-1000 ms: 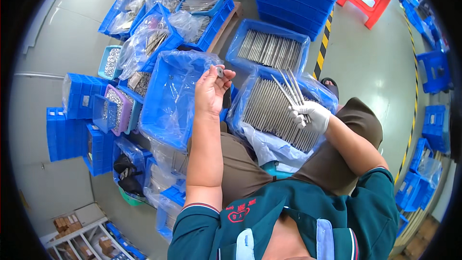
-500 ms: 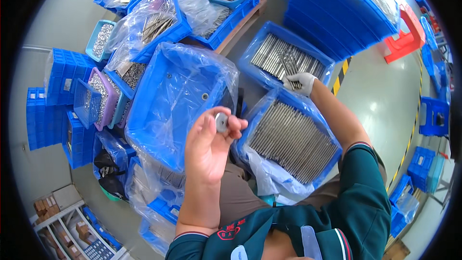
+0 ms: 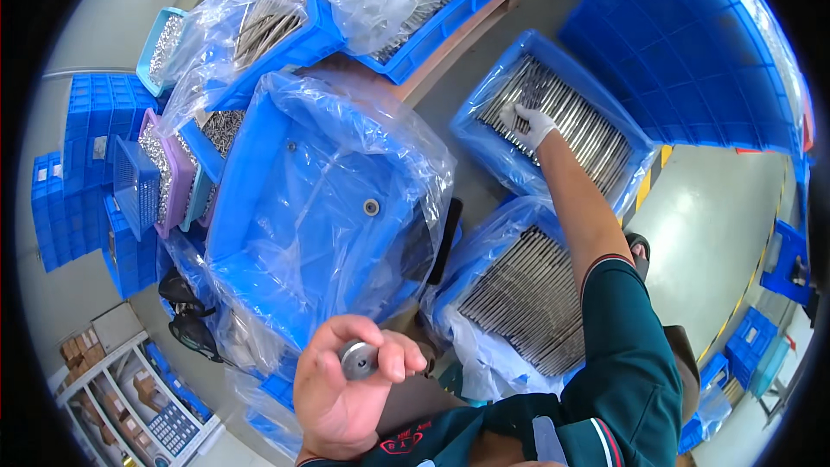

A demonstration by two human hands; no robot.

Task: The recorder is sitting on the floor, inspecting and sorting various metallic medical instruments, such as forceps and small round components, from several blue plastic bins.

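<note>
My left hand point(image 3: 333, 393), bare, pinches a round grey metal disc point(image 3: 355, 362) with a small centre hole, held up close to my body. My right hand point(image 3: 531, 128) wears a pale glove and reaches into the far bin. Its fingers are closed on a few thin metal rods point(image 3: 535, 93), which lie across the row beneath; the fingers partly hide them. That blue lined bin point(image 3: 471, 114) holds rows of shiny rods point(image 3: 596, 147). Below my right forearm, a nearer bin holds another layer of metal rods point(image 3: 523, 303).
A large blue bin point(image 3: 251, 151) lined with clear plastic stands left of centre, with a small metal ring point(image 3: 371, 207) in it. Stacked crates point(image 3: 692, 52) rise at the far right. Bagged rods point(image 3: 272, 26) fill a crate at the far left; baskets of small parts point(image 3: 177, 169) stand beside it.
My right hand has moved farther into the far bin, bringing the rods down onto the others. My left hand has come lower and nearer my body, with the disc still in it.
</note>
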